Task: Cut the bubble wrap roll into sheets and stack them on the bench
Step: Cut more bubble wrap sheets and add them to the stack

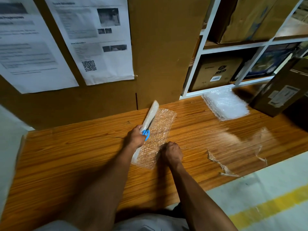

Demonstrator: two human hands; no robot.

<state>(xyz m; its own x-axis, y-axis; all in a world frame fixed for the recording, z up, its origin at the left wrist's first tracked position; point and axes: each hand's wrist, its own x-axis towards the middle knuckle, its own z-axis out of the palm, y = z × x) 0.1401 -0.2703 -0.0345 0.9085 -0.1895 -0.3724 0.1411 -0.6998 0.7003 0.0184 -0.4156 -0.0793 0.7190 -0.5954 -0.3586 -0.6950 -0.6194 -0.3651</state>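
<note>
Head view: wooden bench [75, 164], shelving [233, 46].

— What sort of place is this?
— A stockroom or packing area: white shelving [240, 45] crammed with cardboard boxes [215, 74], printed notices [100, 39] taped up, a wooden table [83, 155], yellow floor marking [270, 205].

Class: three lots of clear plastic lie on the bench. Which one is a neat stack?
The white bubble wrap stack by the shelf unit; the others are single, loose pieces.
</note>
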